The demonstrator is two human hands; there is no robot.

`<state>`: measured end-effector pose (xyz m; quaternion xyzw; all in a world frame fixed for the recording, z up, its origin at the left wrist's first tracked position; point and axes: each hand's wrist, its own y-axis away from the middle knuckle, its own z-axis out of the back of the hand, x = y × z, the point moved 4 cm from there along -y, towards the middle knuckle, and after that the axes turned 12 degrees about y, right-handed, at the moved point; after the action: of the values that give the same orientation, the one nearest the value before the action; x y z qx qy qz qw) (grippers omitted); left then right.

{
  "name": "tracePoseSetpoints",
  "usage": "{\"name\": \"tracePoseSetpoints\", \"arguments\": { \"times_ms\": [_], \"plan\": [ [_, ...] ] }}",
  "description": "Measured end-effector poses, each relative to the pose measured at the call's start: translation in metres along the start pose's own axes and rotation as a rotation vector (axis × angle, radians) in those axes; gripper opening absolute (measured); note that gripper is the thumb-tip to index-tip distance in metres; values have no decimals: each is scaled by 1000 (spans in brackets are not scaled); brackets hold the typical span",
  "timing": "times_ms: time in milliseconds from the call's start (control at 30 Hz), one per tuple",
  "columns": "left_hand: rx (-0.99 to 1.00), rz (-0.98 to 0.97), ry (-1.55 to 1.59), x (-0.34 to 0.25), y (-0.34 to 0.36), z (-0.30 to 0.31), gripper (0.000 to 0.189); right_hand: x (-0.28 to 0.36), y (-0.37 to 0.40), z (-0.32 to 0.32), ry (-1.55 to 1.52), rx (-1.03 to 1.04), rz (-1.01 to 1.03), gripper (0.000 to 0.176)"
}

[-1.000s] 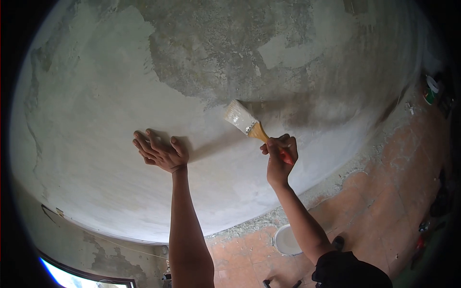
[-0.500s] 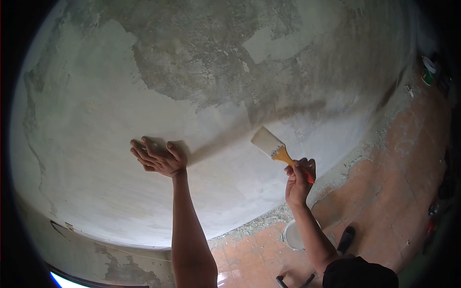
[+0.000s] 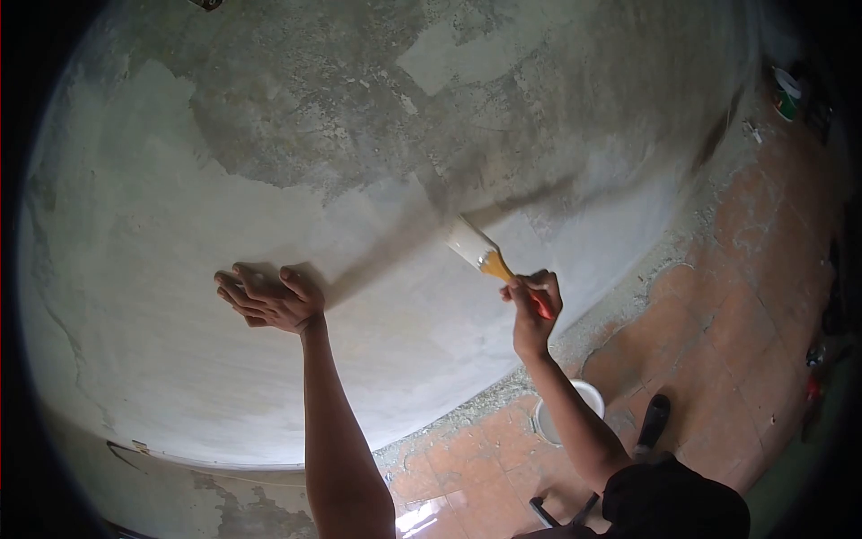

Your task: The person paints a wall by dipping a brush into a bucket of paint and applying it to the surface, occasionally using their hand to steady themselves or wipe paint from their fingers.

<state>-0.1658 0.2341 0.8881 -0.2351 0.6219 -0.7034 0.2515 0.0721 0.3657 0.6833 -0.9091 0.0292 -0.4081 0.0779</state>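
My left hand (image 3: 272, 301) lies on the wall (image 3: 206, 386), its fingers spread against the pale coated surface. To the right, my right hand (image 3: 536, 310) grips a wide paintbrush (image 3: 496, 263) by its yellow and red handle. The brush's whitish bristles point up and left, their tip right at the wall, just below the border between the light coat and a rough dark grey patch (image 3: 278, 117). Both arms cast soft shadows across the surface.
Behind my right forearm a white bucket (image 3: 588, 395) stands on the orange tiled floor (image 3: 700, 359). Crumbled debris lines the foot of the wall. A dark shoe (image 3: 655, 418) shows nearby. At the upper right sits a green and white tub (image 3: 787, 94).
The brush in my right hand has moved up and left, and its bristles have turned edge-on at the wall. The whole view has shifted a little; my left hand stays on the wall.
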Motion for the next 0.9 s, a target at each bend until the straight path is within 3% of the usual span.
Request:
{"name": "tracePoseSetpoints", "arguments": {
  "times_ms": [133, 200, 300, 333, 400, 533, 600, 800, 900],
  "plan": [
    [-3, 13, -11, 1, 0, 0, 72, -5, 14, 40, 38, -123, -94, 15],
    [-1, 4, -19, 4, 1, -1, 72, 27, 7, 32, 21, -99, -91, 13],
    [-3, -3, -18, 4, 1, -1, 72, 68, -12, 12, 199, 141, 346, 20],
    [-2, 3, -17, 3, 1, -1, 72, 82, -20, 6, 383, 188, 631, 25],
    [-7, -13, 4, 2, 0, 0, 73, 99, -29, -14, 480, 301, 838, 25],
    [-4, -18, 1, 1, 0, -1, 72, 85, -41, -38, 474, 359, 831, 26],
    [4, 1, -29, 1, 1, -1, 73, 73, -41, -45, 595, 400, 997, 27],
    [-12, -23, -15, 1, -1, 0, 73, 53, -37, -39, 552, 350, 870, 25],
    [-6, -21, -27, 2, -1, 0, 73, 41, -29, -33, 617, 420, 910, 25]
  ]
}}
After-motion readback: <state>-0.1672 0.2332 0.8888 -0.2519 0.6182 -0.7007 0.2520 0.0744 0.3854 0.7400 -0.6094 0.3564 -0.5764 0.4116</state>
